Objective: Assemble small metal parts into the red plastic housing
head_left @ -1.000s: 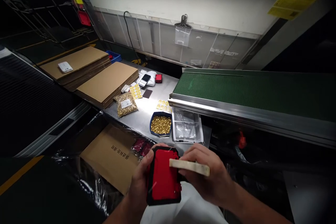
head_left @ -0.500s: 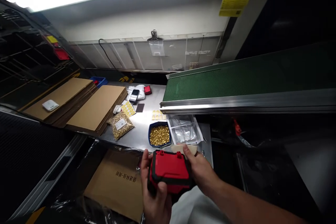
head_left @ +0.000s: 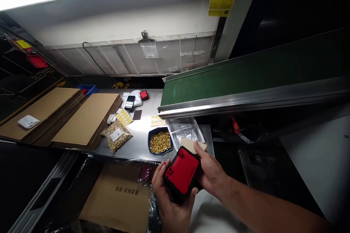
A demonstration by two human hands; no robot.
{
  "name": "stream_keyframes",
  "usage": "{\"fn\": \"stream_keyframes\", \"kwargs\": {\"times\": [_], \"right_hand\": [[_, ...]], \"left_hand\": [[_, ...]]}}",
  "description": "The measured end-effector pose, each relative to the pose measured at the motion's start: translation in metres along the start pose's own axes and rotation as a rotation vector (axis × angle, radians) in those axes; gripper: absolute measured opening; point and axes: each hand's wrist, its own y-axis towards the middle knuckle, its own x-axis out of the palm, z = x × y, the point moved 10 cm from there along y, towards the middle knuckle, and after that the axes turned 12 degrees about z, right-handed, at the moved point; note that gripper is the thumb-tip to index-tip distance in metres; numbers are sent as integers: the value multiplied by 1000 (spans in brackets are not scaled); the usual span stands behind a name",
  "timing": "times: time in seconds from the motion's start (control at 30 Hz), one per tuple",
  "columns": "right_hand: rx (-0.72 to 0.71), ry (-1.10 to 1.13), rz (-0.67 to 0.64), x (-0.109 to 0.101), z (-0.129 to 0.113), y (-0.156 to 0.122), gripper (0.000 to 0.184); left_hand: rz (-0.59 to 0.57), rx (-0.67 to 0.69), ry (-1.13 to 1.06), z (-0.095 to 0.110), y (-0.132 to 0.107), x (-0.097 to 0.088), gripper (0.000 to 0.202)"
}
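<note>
A red and black plastic case (head_left: 182,173) is held in front of me, below the near edge of the steel table (head_left: 142,134). My left hand (head_left: 166,196) cups it from underneath, fingers wrapped round its lower edge. My right hand (head_left: 210,169) grips its right side and also pinches a flat beige block (head_left: 193,144) that pokes out behind the case. Just beyond stand a blue dish of small brass parts (head_left: 160,142) and a clear tray of plastic bags (head_left: 182,129).
A green conveyor belt (head_left: 246,76) runs off to the right above the table. Stacks of flat cardboard (head_left: 82,120) lie at the left, with a bag of brass parts (head_left: 116,135), yellow sticker sheets (head_left: 124,116) and a phone (head_left: 129,102). A cardboard sheet in plastic wrap (head_left: 120,196) lies below.
The case has been turned in both hands, from its flat red face to an edge and then tilted. The beige block moved from across the case to behind it. My view swung left and up.
</note>
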Motion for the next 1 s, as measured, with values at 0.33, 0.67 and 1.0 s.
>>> {"fn": "stream_keyframes", "kwargs": {"times": [0.33, 0.67, 1.0], "right_hand": [[-222, -274, -119, 13, -26, -3, 44], [-584, -486, -309, 38, -49, -28, 41], [-92, -843, 138, -90, 28, 137, 32]], "left_hand": [[-154, -147, -49, -20, 21, 5, 46], [-451, -283, -233, -22, 4, 34, 73], [-419, -393, -305, -36, 6, 15, 80]]}}
